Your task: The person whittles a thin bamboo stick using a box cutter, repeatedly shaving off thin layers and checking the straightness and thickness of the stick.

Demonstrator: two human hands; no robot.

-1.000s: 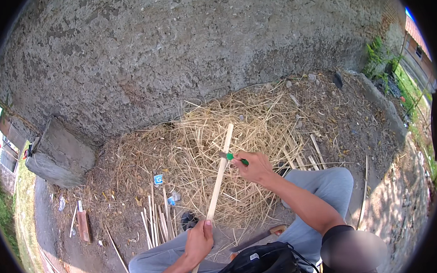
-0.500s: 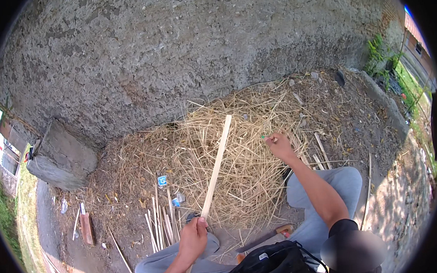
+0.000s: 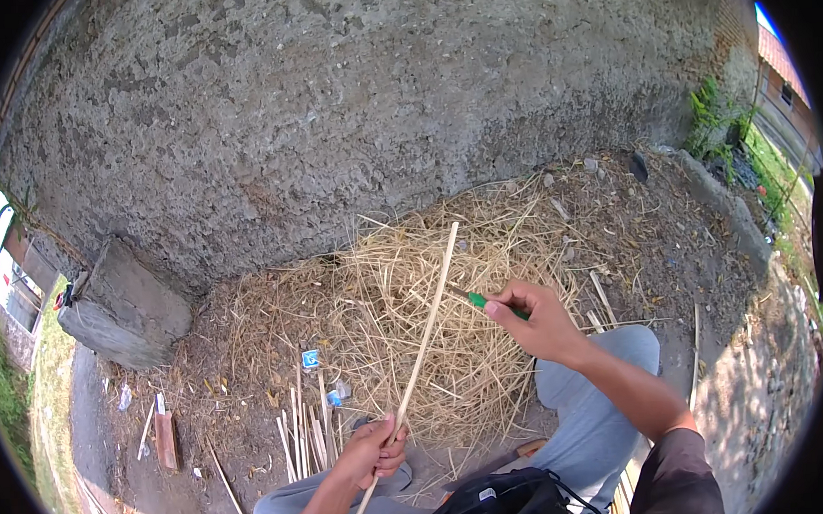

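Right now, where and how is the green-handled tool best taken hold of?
Likely by the green handle, coming from the right: the thin blade juts from its left end toward the pale strip, so its right part seems the safer hold.

I recorded a white mark on a blue packet and a small white label on a black bag. Both were too small for me to read; I found no legible wording.

Dirt ground under pale shavings and slats
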